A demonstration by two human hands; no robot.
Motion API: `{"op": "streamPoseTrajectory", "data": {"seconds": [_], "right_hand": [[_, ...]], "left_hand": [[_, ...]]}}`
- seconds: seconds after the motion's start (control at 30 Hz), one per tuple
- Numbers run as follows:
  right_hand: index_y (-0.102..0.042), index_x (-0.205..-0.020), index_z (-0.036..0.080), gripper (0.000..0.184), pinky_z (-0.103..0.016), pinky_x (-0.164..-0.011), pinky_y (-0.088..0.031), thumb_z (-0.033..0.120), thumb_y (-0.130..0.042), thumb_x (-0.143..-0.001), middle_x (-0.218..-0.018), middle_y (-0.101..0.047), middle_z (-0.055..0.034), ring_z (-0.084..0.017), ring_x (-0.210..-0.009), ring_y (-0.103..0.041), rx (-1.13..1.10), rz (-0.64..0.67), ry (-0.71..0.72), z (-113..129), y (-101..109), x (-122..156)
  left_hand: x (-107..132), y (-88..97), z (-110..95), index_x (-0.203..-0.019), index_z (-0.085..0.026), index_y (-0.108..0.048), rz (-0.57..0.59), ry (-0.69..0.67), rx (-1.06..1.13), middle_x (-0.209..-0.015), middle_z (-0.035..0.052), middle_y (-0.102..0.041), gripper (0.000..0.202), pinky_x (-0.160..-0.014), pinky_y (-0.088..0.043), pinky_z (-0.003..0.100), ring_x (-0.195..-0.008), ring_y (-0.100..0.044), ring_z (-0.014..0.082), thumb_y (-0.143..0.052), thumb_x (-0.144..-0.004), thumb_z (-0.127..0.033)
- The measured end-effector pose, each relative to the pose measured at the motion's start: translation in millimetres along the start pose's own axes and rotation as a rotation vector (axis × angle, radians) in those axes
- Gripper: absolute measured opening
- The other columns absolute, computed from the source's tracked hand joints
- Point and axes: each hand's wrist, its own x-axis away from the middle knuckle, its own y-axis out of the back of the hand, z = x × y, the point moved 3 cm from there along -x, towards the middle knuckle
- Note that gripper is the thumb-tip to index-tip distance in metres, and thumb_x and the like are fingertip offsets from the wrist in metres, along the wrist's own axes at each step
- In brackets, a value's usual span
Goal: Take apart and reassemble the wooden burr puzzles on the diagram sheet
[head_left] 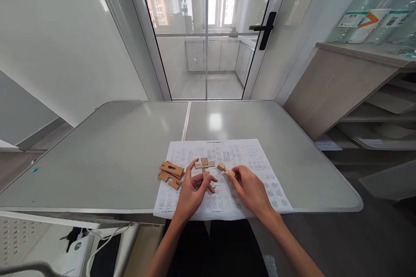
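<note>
My left hand [193,192] is closed on wooden puzzle pieces [208,164], its thumb and lower fingers around a stem pointing down while the index finger is raised beside it. A flat crosspiece and a small square block show at the top of these pieces. In my right hand [250,186], thumb and fingers pinch a notched wooden puzzle piece [222,167], whose end sticks out toward the left hand. The two held parts are apart. Left of my left hand lie several flat wooden pieces [172,169] with slots and dark numbers, stacked loosely. My fingers hide parts of both held items.
Under my hands, a printed sheet [260,156] with many small diagrams reaches the front edge of the grey table [136,147]. A glass door [208,73] stands behind it. At right is a shelf [325,73] with plastic bottles [367,26]; a cable [104,244] lies lower left.
</note>
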Motion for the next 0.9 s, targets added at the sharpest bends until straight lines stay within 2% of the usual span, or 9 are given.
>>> {"op": "streamPoseTrajectory", "data": {"seconds": [0.13, 0.27, 0.5, 0.6, 0.7, 0.9], "right_hand": [[-0.064, -0.102, 0.024, 0.037, -0.033, -0.068, -0.050, 0.059, -0.051, -0.105, -0.087, -0.076, -0.0040, -0.023, -0.076, -0.069, -0.307, 0.163, -0.097, 9, 4, 7], [-0.067, -0.103, 0.024, 0.041, -0.031, -0.066, -0.048, 0.064, -0.055, -0.102, -0.080, -0.074, -0.0016, -0.021, -0.070, -0.066, -0.383, 0.211, -0.124, 17, 5, 10], [-0.065, -0.099, 0.024, 0.038, -0.031, -0.063, -0.045, 0.060, -0.053, -0.104, -0.083, -0.074, -0.0021, -0.021, -0.071, -0.066, -0.321, 0.192, -0.078, 28, 4, 17], [-0.061, -0.115, 0.024, 0.034, -0.032, -0.064, -0.045, 0.055, -0.051, -0.106, -0.084, -0.074, -0.0014, -0.022, -0.069, -0.066, -0.245, 0.153, -0.050, 32, 3, 21], [-0.049, -0.135, 0.025, 0.039, -0.034, -0.064, -0.047, 0.052, -0.048, -0.108, -0.083, -0.074, 0.0002, -0.023, -0.067, -0.067, -0.199, 0.124, -0.035, 34, 3, 25], [-0.044, -0.139, 0.023, 0.040, -0.034, -0.064, -0.050, 0.047, -0.045, -0.108, -0.086, -0.075, -0.0009, -0.025, -0.068, -0.072, -0.078, 0.094, 0.047, 38, 6, 26]], "left_hand": [[0, -0.6, 0, -0.154, -0.021, -0.030, 0.028, -0.023, -0.033, -0.100, 0.0051, -0.081, 0.073, -0.089, -0.055, 0.037, -0.070, -0.071, 0.0166, -0.067, -0.099, -0.050], [1, -2.3, 4, -0.155, -0.020, -0.027, 0.105, -0.056, -0.052, -0.094, 0.0031, -0.079, 0.072, -0.089, -0.054, 0.037, -0.071, -0.068, 0.0163, -0.066, -0.100, -0.046], [3, -7.7, 11, -0.158, -0.019, -0.024, 0.185, -0.096, -0.230, -0.082, -0.0006, -0.072, 0.074, -0.077, -0.052, 0.036, -0.071, -0.067, 0.0199, -0.065, -0.101, -0.040], [3, -8.4, 11, -0.159, -0.016, -0.023, 0.197, -0.123, -0.289, -0.077, -0.0018, -0.068, 0.075, -0.074, -0.050, 0.037, -0.071, -0.067, 0.0226, -0.064, -0.102, -0.041], [3, -8.3, 11, -0.160, -0.017, -0.023, 0.210, -0.133, -0.334, -0.076, -0.0015, -0.067, 0.074, -0.073, -0.050, 0.037, -0.071, -0.067, 0.0231, -0.063, -0.102, -0.043], [4, -9.3, 13, -0.158, -0.022, -0.027, 0.199, -0.133, -0.410, -0.082, -0.0007, -0.072, 0.068, -0.067, -0.046, 0.031, -0.067, -0.062, 0.0186, -0.062, -0.103, -0.043]]}}
